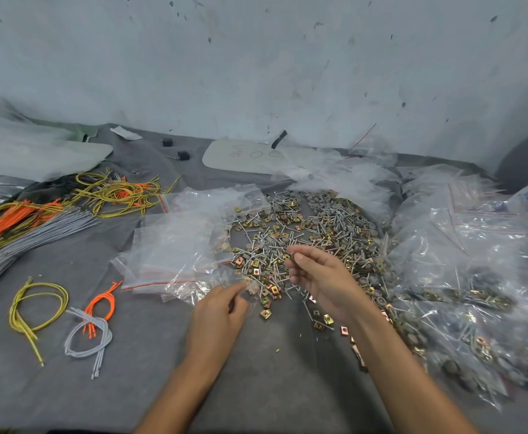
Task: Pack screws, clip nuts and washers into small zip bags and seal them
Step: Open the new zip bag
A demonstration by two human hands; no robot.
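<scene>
Many screws (287, 239) and clip nuts (256, 270) on grey cloth (272, 371); stained wall (256, 73) behind

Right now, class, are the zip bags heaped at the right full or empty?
Full: screws, clip nuts and washers show through the clear zip bags.

Left grip (222, 305) on edge of a zip bag (251, 289), right grip (319, 277) above the hardware heap (303, 233)

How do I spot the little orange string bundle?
Left of the left hand, three small cord loops lie on the grey cloth. The orange bundle is right of the yellow loop, crossing the grey loop, the only orange of the three.
</scene>
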